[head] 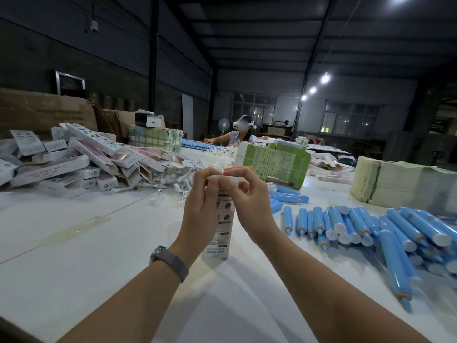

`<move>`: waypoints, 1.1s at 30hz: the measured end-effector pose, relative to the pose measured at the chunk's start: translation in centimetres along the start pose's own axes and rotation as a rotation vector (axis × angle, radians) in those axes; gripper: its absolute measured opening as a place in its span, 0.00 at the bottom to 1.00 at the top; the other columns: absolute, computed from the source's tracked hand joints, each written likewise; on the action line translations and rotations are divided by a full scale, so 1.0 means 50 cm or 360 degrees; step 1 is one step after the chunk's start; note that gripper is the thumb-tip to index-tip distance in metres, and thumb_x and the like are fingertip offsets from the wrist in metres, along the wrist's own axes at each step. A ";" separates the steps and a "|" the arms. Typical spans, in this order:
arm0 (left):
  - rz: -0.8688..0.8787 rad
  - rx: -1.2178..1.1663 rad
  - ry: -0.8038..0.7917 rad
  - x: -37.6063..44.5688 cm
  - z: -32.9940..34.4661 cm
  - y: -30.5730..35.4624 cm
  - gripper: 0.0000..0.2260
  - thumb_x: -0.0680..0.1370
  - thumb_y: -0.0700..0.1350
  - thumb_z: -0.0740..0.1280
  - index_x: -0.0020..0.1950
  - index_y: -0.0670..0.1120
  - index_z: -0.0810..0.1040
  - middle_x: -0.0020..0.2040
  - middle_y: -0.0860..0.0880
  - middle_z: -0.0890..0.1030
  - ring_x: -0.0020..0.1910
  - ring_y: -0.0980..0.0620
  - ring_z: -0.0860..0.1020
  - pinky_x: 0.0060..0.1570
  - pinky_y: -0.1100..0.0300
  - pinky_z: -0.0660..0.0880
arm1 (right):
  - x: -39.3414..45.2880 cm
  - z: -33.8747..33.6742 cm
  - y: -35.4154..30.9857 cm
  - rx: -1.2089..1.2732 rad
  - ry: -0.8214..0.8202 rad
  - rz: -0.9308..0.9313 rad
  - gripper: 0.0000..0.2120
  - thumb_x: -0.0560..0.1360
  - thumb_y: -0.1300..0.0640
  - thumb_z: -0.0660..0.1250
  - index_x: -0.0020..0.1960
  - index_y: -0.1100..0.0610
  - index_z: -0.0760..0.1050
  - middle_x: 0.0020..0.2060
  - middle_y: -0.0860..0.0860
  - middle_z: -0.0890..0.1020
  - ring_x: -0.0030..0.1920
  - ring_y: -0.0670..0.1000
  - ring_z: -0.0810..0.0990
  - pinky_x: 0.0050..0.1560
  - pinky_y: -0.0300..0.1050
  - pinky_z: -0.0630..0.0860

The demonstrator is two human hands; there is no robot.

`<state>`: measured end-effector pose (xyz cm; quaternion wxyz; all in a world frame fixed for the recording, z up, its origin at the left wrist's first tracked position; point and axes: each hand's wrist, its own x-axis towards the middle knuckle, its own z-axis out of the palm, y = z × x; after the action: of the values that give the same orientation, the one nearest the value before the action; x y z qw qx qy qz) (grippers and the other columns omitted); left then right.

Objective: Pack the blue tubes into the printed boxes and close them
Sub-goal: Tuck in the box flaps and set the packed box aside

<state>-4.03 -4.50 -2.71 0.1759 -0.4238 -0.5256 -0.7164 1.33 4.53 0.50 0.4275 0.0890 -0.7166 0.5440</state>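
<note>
I hold one printed box (220, 229) upright at the centre of the frame, its lower end resting on the white tabletop (74, 256). My left hand (201, 209) grips its upper part from the left, fingers curled round it, and my right hand (243, 194) pinches the top flap from the right, so both hands meet at the box's upper end, fingertips nearly touching. A grey band (169, 262) sits on my left wrist.

The blue tubes (371, 231) lie in a loose heap at the right of the frame, white caps and orange collars showing, with a few more just behind my right hand. At the upper left lies a jumbled pile of boxes (74, 159). Bundled stacks of green flat cartons (279, 164) stand beyond my hands, and another stack (395, 181) at the right edge. Across the tabletop, in the middle distance, sits a person (237, 137) wearing a headset.
</note>
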 end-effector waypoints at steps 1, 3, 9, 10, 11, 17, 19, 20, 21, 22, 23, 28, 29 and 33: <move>-0.0017 -0.0012 -0.0002 -0.002 0.000 -0.003 0.08 0.86 0.50 0.55 0.54 0.60 0.72 0.46 0.58 0.80 0.42 0.55 0.81 0.40 0.57 0.80 | 0.000 0.003 0.000 -0.0058 0.0016 -0.0022 0.07 0.76 0.62 0.72 0.44 0.50 0.79 0.50 0.54 0.80 0.50 0.55 0.81 0.51 0.53 0.80; -0.0053 -0.0014 0.0009 -0.006 0.001 -0.008 0.07 0.85 0.52 0.54 0.57 0.59 0.71 0.46 0.56 0.81 0.43 0.53 0.82 0.41 0.56 0.80 | 0.001 0.007 0.001 -0.0095 0.0027 -0.0044 0.08 0.75 0.62 0.72 0.44 0.49 0.78 0.48 0.53 0.80 0.48 0.52 0.81 0.51 0.52 0.80; -0.0048 0.0056 0.0035 -0.009 0.004 -0.011 0.12 0.85 0.50 0.53 0.61 0.69 0.67 0.47 0.59 0.82 0.45 0.54 0.83 0.43 0.56 0.81 | -0.001 0.009 -0.001 -0.0131 0.0016 -0.0160 0.12 0.76 0.64 0.70 0.45 0.47 0.79 0.46 0.51 0.77 0.44 0.40 0.76 0.45 0.31 0.72; -0.0036 0.0080 0.0037 -0.009 0.004 -0.011 0.12 0.85 0.51 0.53 0.61 0.70 0.67 0.48 0.58 0.82 0.45 0.53 0.83 0.43 0.55 0.81 | -0.001 0.011 0.000 -0.0129 0.0015 -0.0167 0.12 0.76 0.64 0.70 0.45 0.47 0.80 0.46 0.52 0.77 0.46 0.40 0.77 0.47 0.31 0.72; -0.0026 0.0100 0.0035 -0.009 0.004 -0.011 0.12 0.84 0.52 0.53 0.61 0.71 0.67 0.48 0.58 0.82 0.46 0.53 0.83 0.43 0.53 0.82 | -0.002 0.012 0.001 -0.0127 0.0012 -0.0163 0.12 0.76 0.64 0.70 0.45 0.47 0.80 0.47 0.52 0.77 0.47 0.41 0.77 0.48 0.31 0.72; 0.0060 0.0200 0.0024 -0.010 0.003 -0.013 0.12 0.84 0.55 0.52 0.61 0.74 0.65 0.48 0.60 0.81 0.45 0.54 0.83 0.40 0.58 0.80 | 0.006 0.018 0.005 -0.0201 0.0011 -0.0167 0.07 0.79 0.62 0.66 0.49 0.52 0.79 0.47 0.50 0.75 0.48 0.41 0.76 0.50 0.34 0.73; 0.0054 0.0189 0.0014 -0.010 0.003 -0.013 0.12 0.84 0.56 0.52 0.62 0.75 0.63 0.48 0.62 0.81 0.46 0.55 0.83 0.40 0.62 0.80 | 0.011 0.020 0.006 -0.0232 0.0015 -0.0165 0.06 0.80 0.62 0.65 0.49 0.52 0.79 0.46 0.49 0.74 0.48 0.42 0.75 0.51 0.36 0.73; 0.0048 0.0196 0.0012 -0.010 0.003 -0.013 0.13 0.84 0.56 0.52 0.62 0.76 0.63 0.48 0.63 0.80 0.47 0.55 0.83 0.41 0.61 0.80 | 0.012 0.019 0.005 -0.0240 0.0014 -0.0165 0.07 0.80 0.61 0.65 0.49 0.51 0.79 0.46 0.50 0.74 0.47 0.42 0.75 0.51 0.35 0.73; 0.0047 0.0209 0.0011 -0.009 0.003 -0.013 0.13 0.84 0.57 0.51 0.62 0.76 0.62 0.49 0.63 0.80 0.47 0.55 0.83 0.42 0.60 0.81 | 0.012 0.019 0.004 -0.0239 0.0011 -0.0164 0.07 0.80 0.61 0.65 0.48 0.50 0.78 0.46 0.51 0.74 0.47 0.41 0.75 0.50 0.34 0.72; 0.0051 0.0217 0.0007 -0.010 0.002 -0.012 0.13 0.84 0.57 0.51 0.63 0.76 0.62 0.49 0.63 0.80 0.47 0.55 0.83 0.42 0.59 0.81 | 0.013 0.019 0.002 -0.0236 0.0006 -0.0159 0.08 0.80 0.61 0.65 0.48 0.50 0.78 0.46 0.51 0.74 0.47 0.41 0.75 0.50 0.33 0.71; 0.0056 0.0219 -0.0001 -0.011 0.002 -0.012 0.13 0.83 0.58 0.51 0.63 0.76 0.61 0.49 0.63 0.80 0.47 0.55 0.83 0.42 0.58 0.81 | 0.014 0.019 0.001 -0.0238 0.0002 -0.0153 0.08 0.80 0.61 0.65 0.47 0.49 0.78 0.46 0.52 0.74 0.47 0.41 0.75 0.51 0.33 0.72; 0.0048 0.0212 -0.0007 -0.012 -0.001 -0.013 0.15 0.84 0.56 0.52 0.64 0.76 0.61 0.49 0.60 0.80 0.46 0.53 0.83 0.41 0.55 0.82 | 0.023 0.018 -0.005 -0.0326 0.0009 -0.0150 0.06 0.79 0.60 0.66 0.46 0.51 0.80 0.44 0.50 0.75 0.48 0.45 0.76 0.52 0.42 0.74; 0.0048 0.0214 -0.0009 -0.011 -0.001 -0.013 0.15 0.84 0.54 0.51 0.64 0.76 0.61 0.47 0.61 0.80 0.45 0.54 0.83 0.40 0.58 0.81 | 0.024 0.017 -0.005 -0.0340 0.0006 -0.0153 0.06 0.79 0.60 0.67 0.46 0.51 0.80 0.44 0.49 0.75 0.47 0.44 0.76 0.51 0.40 0.73; 0.0069 0.0233 -0.0007 -0.010 -0.003 -0.009 0.17 0.85 0.53 0.52 0.63 0.78 0.62 0.47 0.65 0.80 0.44 0.56 0.83 0.39 0.64 0.78 | 0.022 0.013 -0.008 -0.0341 -0.0025 -0.0131 0.07 0.79 0.59 0.67 0.45 0.49 0.80 0.43 0.49 0.74 0.46 0.42 0.75 0.50 0.34 0.71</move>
<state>-4.13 -4.57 -3.42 0.2208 -0.4227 -0.5677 -0.6710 0.57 4.17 1.54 0.4508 0.0764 -0.7697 0.4456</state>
